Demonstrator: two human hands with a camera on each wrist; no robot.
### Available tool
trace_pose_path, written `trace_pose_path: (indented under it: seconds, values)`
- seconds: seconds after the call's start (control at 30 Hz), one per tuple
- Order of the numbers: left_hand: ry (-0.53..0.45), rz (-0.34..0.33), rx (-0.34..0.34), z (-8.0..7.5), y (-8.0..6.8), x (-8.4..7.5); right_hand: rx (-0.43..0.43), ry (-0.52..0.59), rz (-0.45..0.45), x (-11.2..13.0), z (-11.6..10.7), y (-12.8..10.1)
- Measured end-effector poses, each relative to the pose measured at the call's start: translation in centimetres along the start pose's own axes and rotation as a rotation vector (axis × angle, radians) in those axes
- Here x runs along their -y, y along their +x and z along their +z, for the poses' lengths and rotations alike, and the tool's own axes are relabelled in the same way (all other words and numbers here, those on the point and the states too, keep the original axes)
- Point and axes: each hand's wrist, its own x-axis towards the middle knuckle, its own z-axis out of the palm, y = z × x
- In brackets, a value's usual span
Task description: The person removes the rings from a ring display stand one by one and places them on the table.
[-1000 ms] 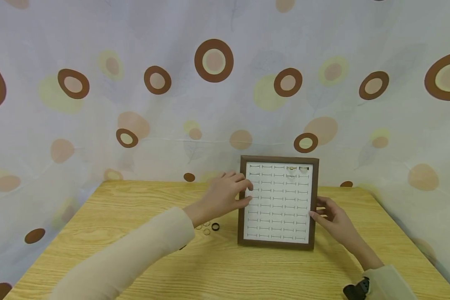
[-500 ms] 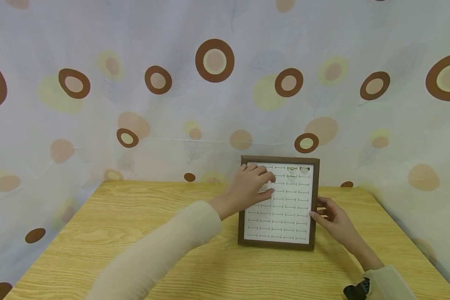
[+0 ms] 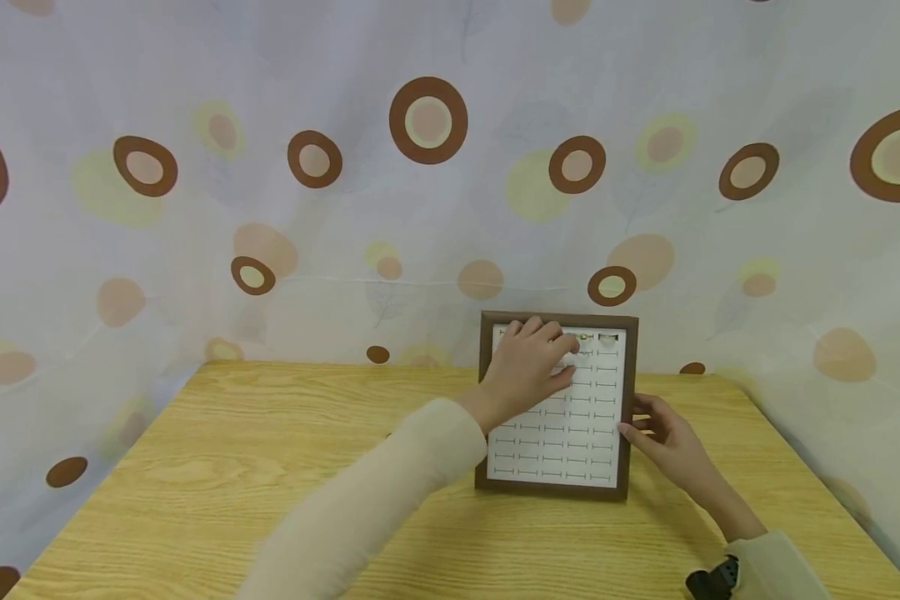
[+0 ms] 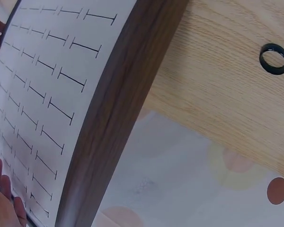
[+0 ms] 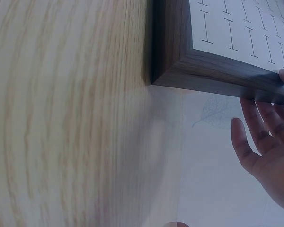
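Wood-framed ring display board stands tilted on the table, so if your left hand, fingers curled at its top slots, pushes too hard while your right hand steadies the edge with relaxed fingers, it may tip backwards.

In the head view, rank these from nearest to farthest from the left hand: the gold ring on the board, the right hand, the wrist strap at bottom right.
From the left hand:
1. Gold ring, just right of its fingertips, top row of the ring board.
2. Right hand, at the board's right edge.
3. Wrist strap, bottom right corner.
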Motion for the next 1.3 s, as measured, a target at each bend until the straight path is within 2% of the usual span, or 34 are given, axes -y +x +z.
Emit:
trace_pose_path:
  seconds: [0.5,0.73,1.03,1.3]
  values:
    - [0.060,-0.076,0.055,0.6,0.9,-1.0,-0.010,-0.002,-0.004,-0.1,0.1,0.1]
    - [0.065,-0.077,-0.010,1.1,0.9,-1.1,-0.011,-0.004,-0.006,-0.2,0.0,0.0]
    - [0.091,-0.095,-0.060,1.4,1.0,-1.2,0.000,-0.034,0.012,-0.1,0.0,0.1]
    - [0.108,-0.113,-0.056,1.6,1.2,-1.3,0.000,-0.016,0.010,0.0,-0.1,0.0]
